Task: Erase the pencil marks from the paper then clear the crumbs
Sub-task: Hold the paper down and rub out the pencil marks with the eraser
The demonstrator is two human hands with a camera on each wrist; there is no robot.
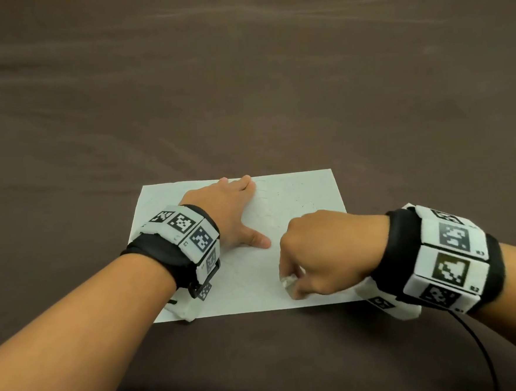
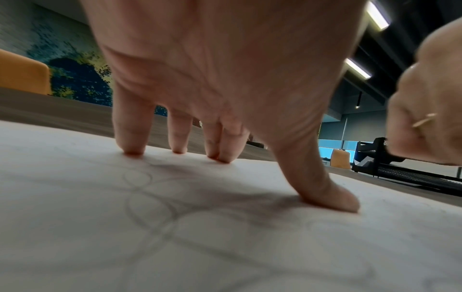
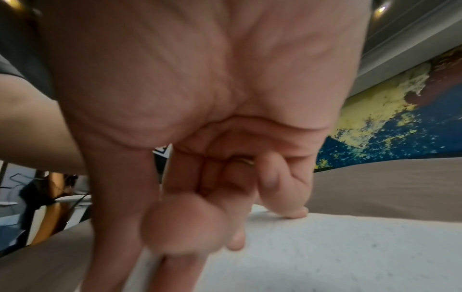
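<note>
The paper (image 1: 299, 198) lies flat on the brown tablecloth (image 1: 243, 89), close to the person's edge of the table, and both hands are on it. The left hand (image 1: 230, 211) is spread wide and flat over the sheet's upper left part — the left wrist view shows the fingertips (image 2: 131, 150) and the thumb pressing straight down on the white surface, with nothing held. Under that palm run faint pencil marks (image 2: 150, 199), looping curves that cross one another (they are pale, but clear enough from this low angle). Over on the right, the right hand (image 1: 324, 251) is curled into a tight grip near the sheet's lower middle, thumb and fingers pinching a small whitish eraser (image 1: 288, 282) whose tip touches the paper. From the right wrist camera the eraser itself is hidden behind the bunched fingers (image 3: 180, 221), which are blurred. Tiny dark crumbs (image 1: 294, 203) speckle the upper right part of the sheet — small specks, well apart from the eraser. The two hands sit near each other, the left thumb pointing toward the right knuckles without touching them. Each wrist wears a black band carrying white marker blocks (image 1: 185, 228).
</note>
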